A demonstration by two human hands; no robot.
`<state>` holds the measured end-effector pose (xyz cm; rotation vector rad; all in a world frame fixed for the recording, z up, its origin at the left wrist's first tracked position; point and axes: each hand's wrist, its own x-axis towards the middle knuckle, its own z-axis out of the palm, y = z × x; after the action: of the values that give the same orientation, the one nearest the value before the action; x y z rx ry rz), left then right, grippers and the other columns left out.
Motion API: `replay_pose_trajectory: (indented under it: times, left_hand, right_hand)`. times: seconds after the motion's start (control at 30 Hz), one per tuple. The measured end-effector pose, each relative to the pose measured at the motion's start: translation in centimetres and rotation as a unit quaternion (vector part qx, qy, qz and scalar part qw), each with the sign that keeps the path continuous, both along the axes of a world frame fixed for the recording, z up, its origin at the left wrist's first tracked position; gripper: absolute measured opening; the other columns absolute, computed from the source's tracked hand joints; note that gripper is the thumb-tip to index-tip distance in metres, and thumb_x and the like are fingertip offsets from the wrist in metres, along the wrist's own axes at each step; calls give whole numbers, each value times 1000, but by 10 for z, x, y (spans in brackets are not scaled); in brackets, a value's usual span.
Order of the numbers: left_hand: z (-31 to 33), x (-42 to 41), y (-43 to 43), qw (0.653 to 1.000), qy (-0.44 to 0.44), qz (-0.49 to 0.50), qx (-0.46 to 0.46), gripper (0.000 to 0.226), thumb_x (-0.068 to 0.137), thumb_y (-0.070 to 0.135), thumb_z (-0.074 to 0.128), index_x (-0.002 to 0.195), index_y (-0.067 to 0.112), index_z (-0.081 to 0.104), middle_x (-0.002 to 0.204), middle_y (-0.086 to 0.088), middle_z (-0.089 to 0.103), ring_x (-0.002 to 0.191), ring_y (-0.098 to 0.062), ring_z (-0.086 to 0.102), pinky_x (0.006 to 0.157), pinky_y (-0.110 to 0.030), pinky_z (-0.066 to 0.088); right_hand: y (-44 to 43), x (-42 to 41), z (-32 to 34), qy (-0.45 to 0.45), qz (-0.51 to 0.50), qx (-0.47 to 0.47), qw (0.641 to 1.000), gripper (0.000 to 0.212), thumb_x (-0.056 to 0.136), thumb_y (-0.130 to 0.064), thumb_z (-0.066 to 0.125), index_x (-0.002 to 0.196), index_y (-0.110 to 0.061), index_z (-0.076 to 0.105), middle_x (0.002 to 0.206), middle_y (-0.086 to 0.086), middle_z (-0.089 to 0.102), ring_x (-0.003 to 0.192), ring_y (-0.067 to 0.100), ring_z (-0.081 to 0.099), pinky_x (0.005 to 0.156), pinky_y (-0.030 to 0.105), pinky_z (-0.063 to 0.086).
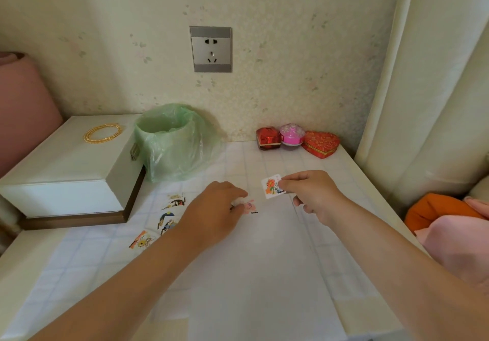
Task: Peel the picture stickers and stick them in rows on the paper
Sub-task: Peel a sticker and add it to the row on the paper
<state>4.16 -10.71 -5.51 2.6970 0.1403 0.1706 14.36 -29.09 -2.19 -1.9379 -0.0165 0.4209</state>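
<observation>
Sticker work at a bedside table: a person's right hand (309, 193), just right of the frame's centre, pinches a small white sticker square (273, 185) printed with an orange figure, thumb and forefinger clamped on its right edge, and holds it just above the gridded paper (264, 274) that covers most of the tabletop. The left hand (214, 209), at centre, reaches down with curled fingers, its fingertips touching a pale pink sticker (250, 207) that lies on the paper between the two hands; whether they pinch its edge or press it flat cannot be told. A column of placed stickers (169, 216) runs down the paper at centre left, partly hidden by the left forearm.

The stickers appear feather-light, thin and limp, and likely to curl or fold onto their own glue once peeled. A fingertip hold at a corner or edge looks safest, leaving the tacky face free so that one edge can be laid first and the rest smoothed across. The held square keeps its shape, which suggests a stiffer backing behind it. The paper itself looks light enough to lift or slide with a tacky sticker, so a steadying hand would help.

At left stands a white box (66, 166) with a gold bangle (102, 132) on its lid, a green-bagged bin (172, 142) beside it, and three small gift boxes (296, 139) sit against the wall at upper right of the table
</observation>
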Motion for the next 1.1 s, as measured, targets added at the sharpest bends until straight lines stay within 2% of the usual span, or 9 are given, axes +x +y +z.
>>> replay_pose_trajectory:
  times: [0.13,0.2,0.27,0.37,0.47,0.6,0.8,1.03,1.1]
  left_hand:
    - [-15,0,-5,990,7,-121,76,44,96,41,47,140,39,50,135,6,47,124,-16,39,97,-37,43]
    - [-18,1,-8,983,8,-140,122,50,92,49,34,138,39,51,133,1,48,121,-21,43,91,-40,44]
    - [-20,2,-9,980,6,-145,138,56,89,52,28,134,36,56,128,-1,53,114,-24,48,86,-41,45]
    - [-20,3,-6,982,-5,-150,117,55,88,52,32,126,30,64,122,0,58,107,-24,52,82,-44,51]
    - [-20,2,-1,983,1,-155,96,53,88,50,37,124,25,67,126,1,60,111,-23,53,88,-42,51]
    - [-18,3,2,989,6,-135,62,41,94,37,56,132,24,63,138,7,54,127,-15,43,103,-30,41]
    - [-22,5,6,991,-5,-131,41,41,93,36,61,134,28,60,139,16,51,131,-4,37,102,-17,31]
    - [-22,5,5,991,-6,-131,30,41,92,34,62,132,25,62,138,14,53,131,-6,39,104,-24,38]
    - [-22,4,5,991,-6,-130,30,40,92,34,62,132,25,62,138,14,53,130,-5,39,104,-24,38]
  right_hand:
    - [-2,5,-7,28,-12,-16,999,4,84,-15,77,86,-12,74,91,14,74,51,14,48,40,20,27]
    - [-1,6,-10,31,-9,-21,999,9,83,-18,78,90,-12,74,88,10,73,50,13,49,40,19,28]
    - [1,5,-13,28,-2,-17,999,11,83,-18,80,89,-11,74,83,8,72,48,13,48,40,19,28]
    - [3,5,-16,20,12,-23,999,9,82,-18,80,84,-12,74,81,6,72,45,13,49,39,19,28]
    - [5,4,-21,6,27,-41,999,9,81,-19,81,78,-15,74,81,5,74,46,15,53,38,19,28]
    - [8,4,-27,-28,41,-76,996,12,79,-20,82,71,-18,74,78,2,74,47,17,55,34,17,29]
    - [8,5,-30,-50,50,-112,991,11,77,-21,82,69,-20,75,73,10,74,44,14,54,37,18,31]
    - [9,5,-32,-59,53,-122,989,8,77,-22,83,77,-15,78,59,3,66,40,11,50,37,16,33]
    - [10,5,-33,-63,52,-123,989,8,77,-22,83,78,-14,79,62,4,68,40,12,50,39,16,35]
